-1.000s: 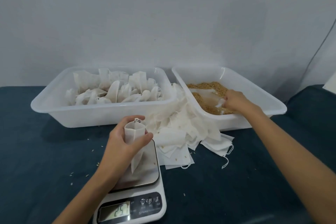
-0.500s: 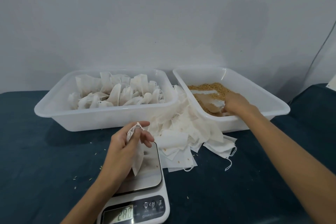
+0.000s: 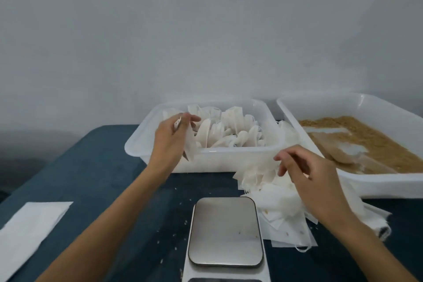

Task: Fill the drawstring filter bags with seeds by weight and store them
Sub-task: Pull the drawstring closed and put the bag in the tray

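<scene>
My left hand (image 3: 170, 142) grips a filled white filter bag (image 3: 189, 144) by its top, over the front left rim of the white storage bin (image 3: 137, 147), which holds several filled bags (image 3: 229, 130). Over the pile of empty drawstring bags (image 3: 281, 208) between the bins, my right hand (image 3: 309, 174) has curled fingers, and its fingertips pinch the raised edge of the top empty bag (image 3: 258, 167). The right-hand bin (image 3: 343, 103) holds tan seeds (image 3: 366, 137). The kitchen scale (image 3: 225, 233) stands near me with a bare steel plate; its display is cut off.
A white sheet (image 3: 29, 229) lies on the dark blue surface at the left. Loose seeds (image 3: 174, 236) are scattered left of the scale. A pale translucent scoop or bag (image 3: 338, 152) lies in the seeds. A plain wall stands behind the bins.
My left hand lifted the filled bag off the scale and carried it to the left bin. My right hand left the seed bin and came over the empty bags. The view turned left.
</scene>
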